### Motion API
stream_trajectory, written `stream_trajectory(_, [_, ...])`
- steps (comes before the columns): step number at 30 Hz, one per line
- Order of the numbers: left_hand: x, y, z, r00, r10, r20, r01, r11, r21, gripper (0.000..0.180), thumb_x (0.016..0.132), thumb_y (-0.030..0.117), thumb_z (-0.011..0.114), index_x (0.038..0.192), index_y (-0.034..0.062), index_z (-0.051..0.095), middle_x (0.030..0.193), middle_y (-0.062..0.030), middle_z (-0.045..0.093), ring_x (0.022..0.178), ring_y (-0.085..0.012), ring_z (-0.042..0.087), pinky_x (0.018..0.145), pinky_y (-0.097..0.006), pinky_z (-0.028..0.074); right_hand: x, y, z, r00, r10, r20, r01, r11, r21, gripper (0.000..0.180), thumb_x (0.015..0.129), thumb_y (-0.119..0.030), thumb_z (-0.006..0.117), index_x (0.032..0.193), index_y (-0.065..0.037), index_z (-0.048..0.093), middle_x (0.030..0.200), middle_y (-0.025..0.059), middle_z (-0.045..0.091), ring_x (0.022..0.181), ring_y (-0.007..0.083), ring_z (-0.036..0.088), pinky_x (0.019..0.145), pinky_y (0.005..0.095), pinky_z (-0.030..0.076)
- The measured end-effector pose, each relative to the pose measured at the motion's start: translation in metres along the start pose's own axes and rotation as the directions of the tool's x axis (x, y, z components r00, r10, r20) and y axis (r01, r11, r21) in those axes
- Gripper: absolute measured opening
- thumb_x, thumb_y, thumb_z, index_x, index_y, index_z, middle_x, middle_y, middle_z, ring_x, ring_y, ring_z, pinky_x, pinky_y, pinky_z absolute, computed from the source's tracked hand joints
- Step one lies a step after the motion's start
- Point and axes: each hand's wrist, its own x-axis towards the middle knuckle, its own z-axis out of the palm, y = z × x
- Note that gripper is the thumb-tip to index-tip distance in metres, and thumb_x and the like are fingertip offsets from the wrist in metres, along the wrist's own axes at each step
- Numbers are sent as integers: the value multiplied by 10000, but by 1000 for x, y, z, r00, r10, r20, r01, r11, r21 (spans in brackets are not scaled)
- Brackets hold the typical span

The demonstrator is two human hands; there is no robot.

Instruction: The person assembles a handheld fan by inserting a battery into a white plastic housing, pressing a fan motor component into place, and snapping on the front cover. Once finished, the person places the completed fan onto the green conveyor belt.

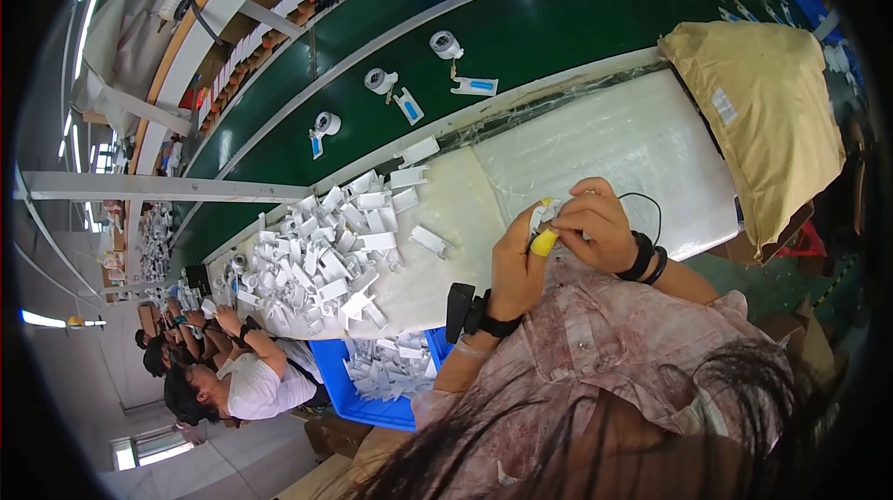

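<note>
Bin (332, 377), left of my left hand (514, 275), holds white pieces (389, 370); I see that hand and my right hand (600, 232) pinching a white part (542, 213)

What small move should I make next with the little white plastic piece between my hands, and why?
Perhaps ease your right hand back slightly while your left hand steadies the little white plastic piece: both hands crowd around it, hiding much of its surface, so that would likely give a clearer view.
</note>
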Motion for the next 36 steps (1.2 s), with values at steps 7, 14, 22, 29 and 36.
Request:
stream_trajectory(7, [4, -9, -1, 995, -80, 63, 86, 993, -87, 381, 944, 69, 550, 1309, -25, 498, 959, -108, 632, 756, -133, 571, 677, -261, 479, 3, 3, -1, 998, -26, 65, 28, 999, -32, 252, 673, 12, 752, 892, -45, 640, 871, 76, 620, 833, 278, 601, 784, 390, 491])
stream_trajectory(14, [4, -9, -3, 989, -77, 126, 101, 975, -196, 453, 950, 140, 595, 1357, -4, 458, 837, -26, 574, 630, -62, 459, 560, -222, 406, 5, 4, -7, 993, -72, 98, 68, 997, 37, 253, 670, 31, 749, 894, -31, 646, 866, 87, 635, 825, 289, 623, 751, 381, 512])
stream_trajectory(22, [6, -10, -9, 987, -23, 156, 30, 999, -39, 566, 916, 197, 642, 1378, -21, 399, 1285, -210, 565, 1068, -284, 615, 906, -334, 467, 13, 7, -13, 983, -171, 73, 171, 985, 10, 260, 637, -12, 766, 878, -31, 671, 848, 77, 652, 752, 263, 627, 709, 355, 518])
stream_trajectory(29, [4, -18, -7, 987, 83, 135, -80, 996, -30, 525, 937, 106, 583, 1413, 4, 388, 803, -3, 566, 619, -58, 494, 543, -212, 426, 10, 9, -12, 983, -159, 88, 154, 986, 65, 260, 639, 24, 744, 883, -32, 675, 862, 73, 653, 763, 266, 625, 694, 353, 513])
stream_trajectory(36, [2, -18, -4, 988, 65, 138, -62, 998, -28, 524, 944, 113, 579, 1415, -1, 379, 791, -4, 556, 606, -63, 488, 530, -213, 420, 5, 9, -14, 988, -109, 111, 100, 992, 80, 251, 657, 30, 735, 892, -38, 680, 885, 76, 652, 792, 262, 621, 705, 351, 508])
